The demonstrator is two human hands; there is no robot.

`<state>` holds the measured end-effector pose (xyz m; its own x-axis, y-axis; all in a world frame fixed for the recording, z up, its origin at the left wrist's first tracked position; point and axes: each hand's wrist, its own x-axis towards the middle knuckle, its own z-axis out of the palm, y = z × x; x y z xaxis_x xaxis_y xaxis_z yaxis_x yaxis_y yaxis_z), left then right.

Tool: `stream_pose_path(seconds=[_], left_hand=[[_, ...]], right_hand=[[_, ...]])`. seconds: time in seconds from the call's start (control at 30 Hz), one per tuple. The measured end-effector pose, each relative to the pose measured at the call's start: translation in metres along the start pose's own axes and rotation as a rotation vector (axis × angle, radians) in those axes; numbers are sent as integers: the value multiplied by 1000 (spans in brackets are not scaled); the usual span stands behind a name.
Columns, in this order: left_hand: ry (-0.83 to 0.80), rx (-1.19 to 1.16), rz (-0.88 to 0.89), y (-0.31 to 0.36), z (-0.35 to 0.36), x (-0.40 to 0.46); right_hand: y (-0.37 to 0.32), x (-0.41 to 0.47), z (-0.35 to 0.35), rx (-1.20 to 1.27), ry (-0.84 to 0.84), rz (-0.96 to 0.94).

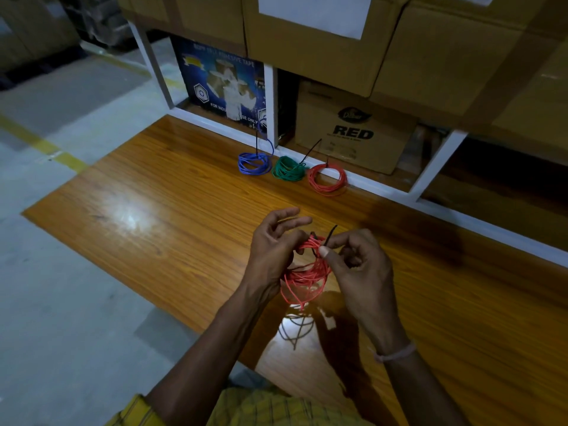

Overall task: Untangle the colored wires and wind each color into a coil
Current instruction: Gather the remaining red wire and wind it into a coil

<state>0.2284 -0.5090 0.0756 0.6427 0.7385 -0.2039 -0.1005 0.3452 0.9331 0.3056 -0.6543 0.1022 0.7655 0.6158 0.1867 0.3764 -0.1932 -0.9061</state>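
The red coil (304, 276) hangs between both hands, above the bench (153, 210). Left hand (272, 250) holds its left side w/ top fingers loose. Right hand (358, 262), just right of coil, pinches the black tie (330, 235) at coil's top; tie points up & away.

Table (159, 192): glossy orange wood.
Rack (270, 96): white frame behind table.
Boxes (313, 47): cardboard, upper shelf.
Tape box (221, 78): blue, lower shelf.
Floor (61, 272): grey, yellow line.
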Motion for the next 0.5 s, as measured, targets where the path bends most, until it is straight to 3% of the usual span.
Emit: stream_pose_path(seconds=[0.17, 0.4, 0.5], left_hand=[[121, -106, -191, -1, 1, 4], [15, -50, -458, 2, 0, 5], [3, -61, -478, 4, 3, 4]], right_hand=[[3, -3, 1, -142, 23, -265], [11, -9, 7, -315, 82, -467], [12, -10, 7, -357, 70, -506]])
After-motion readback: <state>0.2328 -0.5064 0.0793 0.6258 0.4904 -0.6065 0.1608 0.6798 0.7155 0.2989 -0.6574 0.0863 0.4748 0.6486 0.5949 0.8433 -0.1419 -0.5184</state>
